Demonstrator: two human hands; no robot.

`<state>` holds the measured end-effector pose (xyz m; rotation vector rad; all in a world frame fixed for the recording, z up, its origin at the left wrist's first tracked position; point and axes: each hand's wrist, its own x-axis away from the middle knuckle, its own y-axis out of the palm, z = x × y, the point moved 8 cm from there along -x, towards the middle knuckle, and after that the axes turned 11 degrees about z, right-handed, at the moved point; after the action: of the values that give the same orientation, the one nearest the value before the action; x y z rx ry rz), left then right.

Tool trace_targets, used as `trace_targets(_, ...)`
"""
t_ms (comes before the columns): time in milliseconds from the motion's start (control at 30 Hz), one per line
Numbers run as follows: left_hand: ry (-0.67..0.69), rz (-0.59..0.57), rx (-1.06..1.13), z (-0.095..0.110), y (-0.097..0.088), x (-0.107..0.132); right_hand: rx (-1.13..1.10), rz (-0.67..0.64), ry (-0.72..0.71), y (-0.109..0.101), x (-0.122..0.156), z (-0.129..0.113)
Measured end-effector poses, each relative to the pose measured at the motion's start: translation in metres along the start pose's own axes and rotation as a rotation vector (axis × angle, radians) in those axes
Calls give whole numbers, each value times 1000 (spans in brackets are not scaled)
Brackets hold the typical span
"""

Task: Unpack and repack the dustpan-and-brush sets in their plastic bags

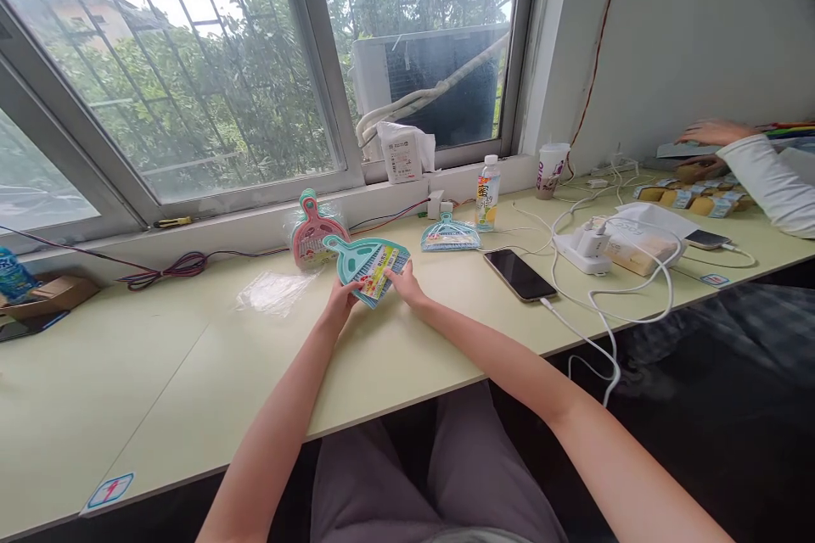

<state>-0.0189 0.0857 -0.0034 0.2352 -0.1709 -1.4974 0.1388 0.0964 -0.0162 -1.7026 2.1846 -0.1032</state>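
Between my two hands is a small teal dustpan and brush set (356,259) with a yellow label, tilted above the table. My left hand (342,299) grips its lower left side. My right hand (405,283) holds the right edge, with the thumb on the label. Just behind it, a pink and teal dustpan set (313,231) in clear wrap leans by the window sill. Another teal dustpan set (450,234) in clear wrap lies farther right. A clear plastic bag (273,292) rests flat on the table to the left.
A phone (520,275) on a charging cable, a power strip (582,253) and tangled white cables occupy the right side. A drink bottle (487,193) and a cup (551,170) stand near the sill. At far right, a co-worker's sleeve (767,178) reaches over the table (210,390).
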Motion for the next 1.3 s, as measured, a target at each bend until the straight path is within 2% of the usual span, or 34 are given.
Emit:
trace_targets(67, -3, -8, -5, -1, 0, -1, -357, -108, 176, 10, 1, 7)
trace_targets(100, -4, -9, -5, -1, 0, -1, -502, -121, 249, 11, 2, 9)
trace_targets(200, -10, -10, 4, -1, -1, -1, -672, -121, 332, 9, 4, 9)
trace_targets(633, -8, 15, 23, 5, -3, 1, -755, -212, 315, 10, 6, 0)
trace_targets(1000, 14, -11, -26, 4, -1, 1, -730, -170, 319, 5, 4, 1)
trace_targets(1133, -1, -132, -120, 9, 2, 3, -765, -152, 305, 1, 2, -1)
trace_targets(1200, -2, -175, -210, 13, -3, 0, -795, -138, 286, -3, 1, -3)
trace_targets(1233, 26, -134, -293, 16, -11, -3, -806, -132, 276, -5, 1, -4)
trace_targets(1300, 176, 77, -582, 28, -38, -12, -812, -119, 266, -7, 0, -6)
